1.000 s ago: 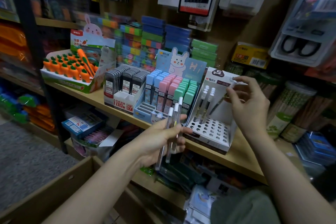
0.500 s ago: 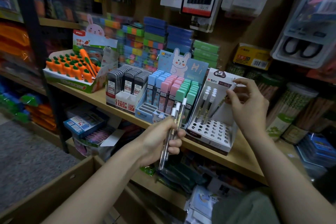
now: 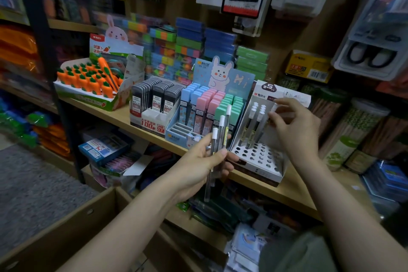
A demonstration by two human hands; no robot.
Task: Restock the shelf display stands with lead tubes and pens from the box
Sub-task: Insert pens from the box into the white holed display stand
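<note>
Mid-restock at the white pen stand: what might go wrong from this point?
1. The left hand holds three pens in a loose fan; one may slip out while attention is on the other hand.
2. The right hand is lowering a pen, blurred here, close beside the four pens already standing in the white pen stand; it may knock them askew or miss a hole.

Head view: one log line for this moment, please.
left hand holds pens | right hand sets pen in stand | stand mostly unfilled
</note>
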